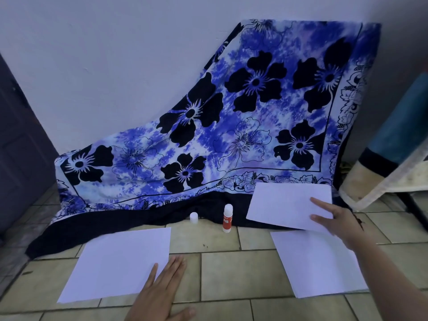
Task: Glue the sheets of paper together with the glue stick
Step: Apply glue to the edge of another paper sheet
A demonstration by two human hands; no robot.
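The left hand (159, 290) lies flat, fingers released, pinning the left sheet (118, 262) for gluing. Beyond stand the cap (194, 217) and the uncapped glue stick (227, 218). The right hand (340, 221) pinches a lifted sheet (287, 205) above another sheet (317, 262), likely carrying it across. Tiled floor (220, 272); flowered cloth (231, 117) against the wall.

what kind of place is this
Probably a room in a home, with the work done on the floor: beige floor tiles, a plain white wall, and a blue flowered cloth draped against it.
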